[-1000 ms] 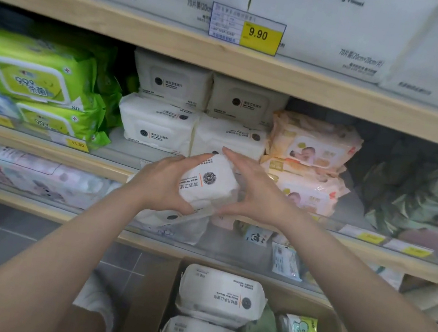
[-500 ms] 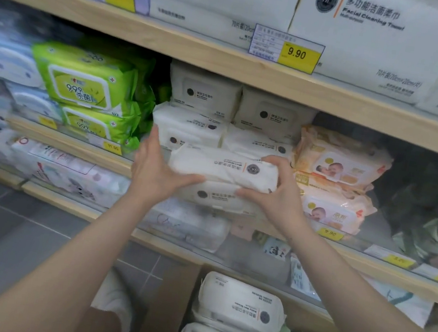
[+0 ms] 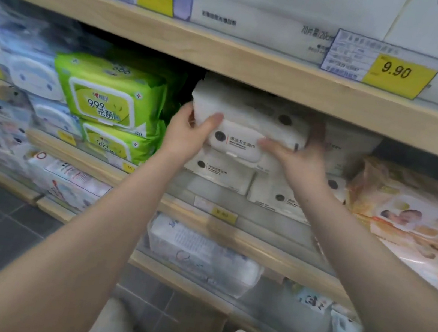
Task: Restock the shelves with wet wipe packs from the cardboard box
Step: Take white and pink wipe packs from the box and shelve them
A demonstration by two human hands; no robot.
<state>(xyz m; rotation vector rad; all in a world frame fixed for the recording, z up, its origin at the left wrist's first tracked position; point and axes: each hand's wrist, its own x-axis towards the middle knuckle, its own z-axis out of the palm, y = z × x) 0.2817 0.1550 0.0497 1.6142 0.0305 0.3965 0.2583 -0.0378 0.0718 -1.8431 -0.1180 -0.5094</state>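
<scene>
Held between both hands, pack (image 3: 241,136) lay long axis 9-to-3, atop the white stack under the upper shelf (image 3: 228,61). Left hand (image 3: 188,135) gripped its 9 o'clock end; right hand (image 3: 296,156) pinched the 3 o'clock end. Needed push toward 12, equally near both.

A shop aisle: wooden shelves (image 3: 230,52) stacked with packaged wet wipes (image 3: 108,96), yellow 9.90 price tags (image 3: 382,67) clipped along the upper shelf edge.

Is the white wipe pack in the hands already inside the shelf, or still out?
Partly in: the white wipe pack sits atop the white stack; both hands grip it.
</scene>
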